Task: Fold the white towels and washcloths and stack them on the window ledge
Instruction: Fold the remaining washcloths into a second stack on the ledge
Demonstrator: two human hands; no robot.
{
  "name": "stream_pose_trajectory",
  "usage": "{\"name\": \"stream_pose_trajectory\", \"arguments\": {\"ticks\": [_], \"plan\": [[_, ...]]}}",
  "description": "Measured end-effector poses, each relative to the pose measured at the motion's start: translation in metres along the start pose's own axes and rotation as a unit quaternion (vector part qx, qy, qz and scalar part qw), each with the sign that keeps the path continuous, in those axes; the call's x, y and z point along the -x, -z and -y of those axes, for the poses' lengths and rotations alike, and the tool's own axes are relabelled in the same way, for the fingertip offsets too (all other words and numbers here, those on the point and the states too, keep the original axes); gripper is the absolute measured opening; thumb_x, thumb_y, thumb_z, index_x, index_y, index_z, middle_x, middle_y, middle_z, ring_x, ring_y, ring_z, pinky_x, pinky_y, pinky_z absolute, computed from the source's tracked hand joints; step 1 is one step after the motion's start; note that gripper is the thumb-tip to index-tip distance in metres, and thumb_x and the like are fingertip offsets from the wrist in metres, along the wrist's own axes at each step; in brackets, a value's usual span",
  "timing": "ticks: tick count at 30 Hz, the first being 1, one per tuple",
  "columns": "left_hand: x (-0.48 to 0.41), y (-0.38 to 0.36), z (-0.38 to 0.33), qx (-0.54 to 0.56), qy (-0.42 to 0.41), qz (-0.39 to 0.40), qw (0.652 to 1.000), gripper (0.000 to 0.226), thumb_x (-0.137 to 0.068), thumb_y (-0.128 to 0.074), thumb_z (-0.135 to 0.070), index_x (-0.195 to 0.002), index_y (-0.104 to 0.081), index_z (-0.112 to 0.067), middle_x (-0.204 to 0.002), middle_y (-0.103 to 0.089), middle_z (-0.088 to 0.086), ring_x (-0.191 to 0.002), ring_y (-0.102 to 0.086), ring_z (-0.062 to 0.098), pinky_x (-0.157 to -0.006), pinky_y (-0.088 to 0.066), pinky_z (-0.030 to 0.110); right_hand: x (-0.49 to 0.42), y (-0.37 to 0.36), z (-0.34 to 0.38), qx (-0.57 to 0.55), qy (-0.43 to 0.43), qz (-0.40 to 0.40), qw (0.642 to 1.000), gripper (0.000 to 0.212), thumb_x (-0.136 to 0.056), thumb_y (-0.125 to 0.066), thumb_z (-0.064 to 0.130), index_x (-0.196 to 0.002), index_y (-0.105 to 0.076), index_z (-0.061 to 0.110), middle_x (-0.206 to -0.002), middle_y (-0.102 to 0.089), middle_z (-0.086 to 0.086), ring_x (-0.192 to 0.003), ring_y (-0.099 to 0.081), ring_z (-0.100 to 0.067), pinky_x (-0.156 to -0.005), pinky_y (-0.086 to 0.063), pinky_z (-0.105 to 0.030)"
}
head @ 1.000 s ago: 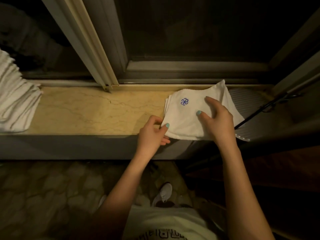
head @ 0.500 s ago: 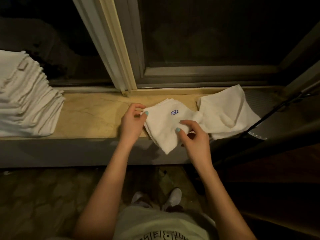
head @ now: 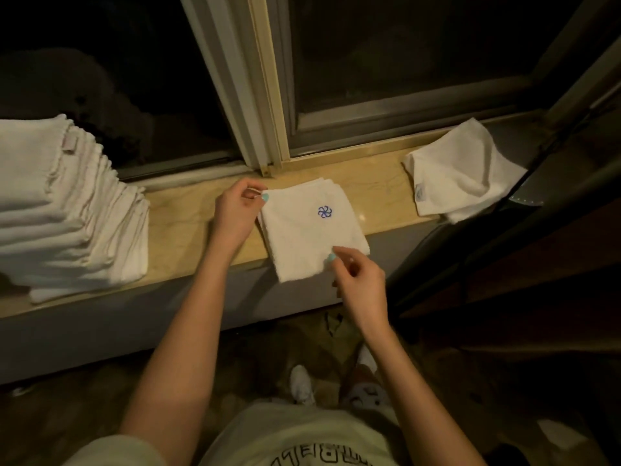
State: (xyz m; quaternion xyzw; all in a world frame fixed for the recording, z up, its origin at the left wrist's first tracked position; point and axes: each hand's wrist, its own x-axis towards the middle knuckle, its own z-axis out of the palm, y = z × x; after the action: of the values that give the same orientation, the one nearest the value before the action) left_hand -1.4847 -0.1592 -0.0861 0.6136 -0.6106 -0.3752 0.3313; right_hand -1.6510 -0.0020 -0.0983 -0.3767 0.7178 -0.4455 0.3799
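- My left hand [head: 235, 216] pinches the far left corner of the washcloth [head: 312, 237], thumb on top, fingers curled in beside it.
- My right hand [head: 359, 280] is at the cloth's near right edge. The thumb tip touches the top layer and the fingers are loosely curled; I cannot tell whether they grip the edge from below.
- The washcloth lies folded square in the middle of the ledge [head: 188, 223], turned at an angle, its near corner hanging past the front lip.
- Several layer edges show stepped along its left side. The fabric is soft white terry with a small blue pinwheel logo [head: 324, 212] stitched on top.
- The ledge is smooth beige stone with faint veins. Its front lip is straight and drops to a flat grey wall [head: 100, 324].
- At the back, the stone ends against the pale window frame [head: 265, 112], whose upright post meets the ledge just behind the washcloth.
- To my left there is bare stone between my left hand and the stack [head: 67, 210]. The stack is tall, its white folded edges staggered like steps, and it leans toward the washcloth.
- The stack's lowest towel reaches the front lip.
- To my right, more bare stone separates the washcloth from the second cloth [head: 460, 173], well apart.
- That cloth is white, loosely folded and rumpled. Its near corner droops over the lip.
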Motion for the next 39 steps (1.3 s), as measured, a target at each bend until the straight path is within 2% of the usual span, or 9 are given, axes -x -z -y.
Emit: {"name": "stream_pose_trajectory", "arguments": {"ticks": [7, 11, 14, 18, 24, 27, 31, 35, 39], "plan": [[0.006, 0.004, 0.004, -0.127, -0.047, -0.012, 0.991, 0.018, -0.086, -0.067, -0.018, -0.103, -0.066, -0.019, -0.096, -0.051, 0.000, -0.081, -0.052, 0.013, -0.071, -0.043, 0.026, -0.049, 0.029, 0.021, 0.043, 0.044, -0.057, 0.996, 0.027, -0.093, -0.059, 0.027, -0.116, -0.066, 0.017, -0.072, -0.065, 0.001, -0.059, -0.055, -0.001, -0.055, -0.044, -0.016], [0.007, 0.007, 0.000, -0.090, -0.013, 0.061, 0.994, 0.017, -0.086, -0.067, -0.024, -0.101, -0.062, -0.028, -0.073, -0.058, 0.001, -0.065, -0.053, 0.016, -0.060, -0.044, 0.032, -0.092, 0.030, 0.037, 0.089, 0.075, 0.011, 0.993, 0.035, -0.094, -0.057, 0.026, -0.127, -0.059, 0.015, -0.093, -0.067, 0.001, -0.085, -0.064, -0.010, -0.078, -0.054, -0.029], [0.006, 0.007, -0.002, -0.104, 0.012, 0.076, 0.992, 0.013, -0.086, -0.066, -0.027, -0.097, -0.059, -0.031, -0.076, -0.059, 0.000, -0.068, -0.055, 0.018, -0.061, -0.045, 0.033, -0.124, 0.023, 0.045, 0.171, 0.087, 0.083, 0.978, 0.044, -0.093, -0.058, 0.027, -0.134, -0.053, 0.013, -0.110, -0.065, -0.004, -0.098, -0.061, -0.015, -0.084, -0.050, -0.028], [0.006, 0.007, -0.004, -0.089, 0.023, 0.049, 0.994, 0.006, -0.088, -0.064, -0.025, -0.092, -0.060, -0.026, -0.082, -0.060, -0.003, -0.074, -0.056, 0.016, -0.064, -0.046, 0.032, -0.150, 0.014, 0.055, 0.239, 0.121, 0.181, 0.946, 0.048, -0.088, -0.066, 0.027, -0.133, -0.052, 0.016, -0.116, -0.062, -0.006, -0.094, -0.056, -0.012, -0.078, -0.043, -0.024], [0.007, 0.006, -0.006, 0.024, 0.072, 0.051, 0.996, 0.009, -0.086, -0.068, -0.019, -0.086, -0.063, -0.026, -0.093, -0.065, 0.002, -0.092, -0.062, 0.022, -0.087, -0.050, 0.040, -0.170, 0.020, 0.057, 0.208, 0.104, 0.237, 0.943, 0.015, -0.087, -0.066, 0.022, -0.098, -0.057, 0.019, -0.093, -0.062, 0.005, -0.082, -0.059, -0.010, -0.062, -0.047, -0.020], [0.006, 0.004, -0.008, 0.061, 0.077, 0.054, 0.994, 0.009, -0.084, -0.069, -0.016, -0.084, -0.062, -0.023, -0.086, -0.064, -0.004, -0.089, -0.061, 0.014, -0.089, -0.048, 0.035, -0.177, 0.023, 0.059, 0.186, 0.121, 0.270, 0.937, 0.008, -0.087, -0.066, 0.018, -0.090, -0.061, 0.014, -0.095, -0.064, 0.001, -0.087, -0.060, -0.016, -0.077, -0.052, -0.032], [0.008, 0.003, -0.012, 0.073, 0.080, 0.069, 0.992, 0.010, -0.090, -0.063, -0.015, -0.083, -0.057, -0.019, -0.079, -0.062, -0.009, -0.080, -0.059, 0.007, -0.074, -0.045, 0.029, -0.193, 0.018, 0.067, 0.194, 0.170, 0.357, 0.898, 0.005, -0.086, -0.067, 0.014, -0.089, -0.065, 0.011, -0.123, -0.059, 0.006, -0.113, -0.053, -0.010, -0.100, -0.043, -0.031], [0.014, 0.008, -0.010, 0.076, 0.084, 0.074, 0.991, 0.009, -0.094, -0.056, -0.014, -0.086, -0.052, -0.013, -0.074, -0.059, -0.009, -0.073, -0.056, 0.005, -0.069, -0.041, 0.028, -0.200, 0.014, 0.075, 0.208, 0.158, 0.398, 0.880, 0.002, -0.087, -0.066, 0.015, -0.087, -0.066, 0.014, -0.102, -0.067, 0.001, -0.095, -0.060, -0.014, -0.084, -0.047, -0.028], [0.016, 0.012, -0.011, 0.068, 0.092, 0.094, 0.989, 0.010, -0.097, -0.052, -0.018, -0.090, -0.049, -0.012, -0.077, -0.060, -0.009, -0.072, -0.056, 0.001, -0.070, -0.041, 0.027, -0.199, 0.012, 0.077, 0.195, 0.122, 0.383, 0.895, 0.009, -0.087, -0.068, 0.021, -0.086, -0.067, 0.012, -0.087, -0.068, -0.003, -0.081, -0.061, -0.014, -0.069, -0.046, -0.024]]}}
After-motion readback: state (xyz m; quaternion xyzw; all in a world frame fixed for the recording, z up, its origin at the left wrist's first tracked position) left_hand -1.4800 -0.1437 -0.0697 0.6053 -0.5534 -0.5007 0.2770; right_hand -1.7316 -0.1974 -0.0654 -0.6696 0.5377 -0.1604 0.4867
